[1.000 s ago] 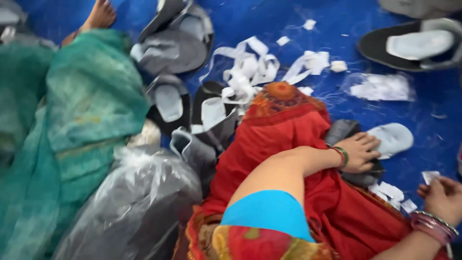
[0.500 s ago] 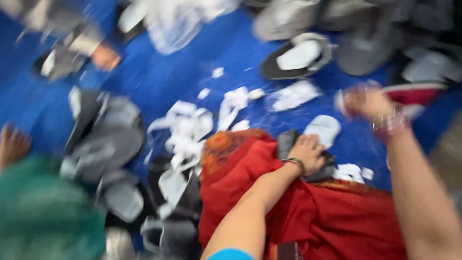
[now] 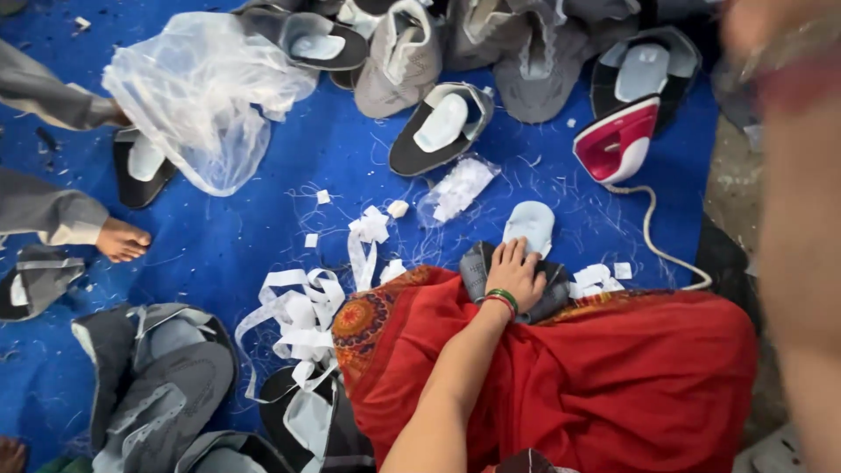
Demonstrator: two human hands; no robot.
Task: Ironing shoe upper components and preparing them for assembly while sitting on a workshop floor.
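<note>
Pressing down flat, the left hand point(image 3: 515, 273) lies with fingers spread on a grey shoe upper point(image 3: 480, 267) with a pale blue insole point(image 3: 530, 226), right at the edge of the red cloth point(image 3: 613, 368) on the blue mat point(image 3: 263, 219). The right hand point(image 3: 771, 35) is just a blur top right, well away, so I can't tell its grip. A pink iron point(image 3: 618, 140) sits between them.

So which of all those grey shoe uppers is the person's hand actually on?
The left hand presses the grey upper at the edge of the red cloth, its pale insole pointing away. The others lie untouched further off.
</note>
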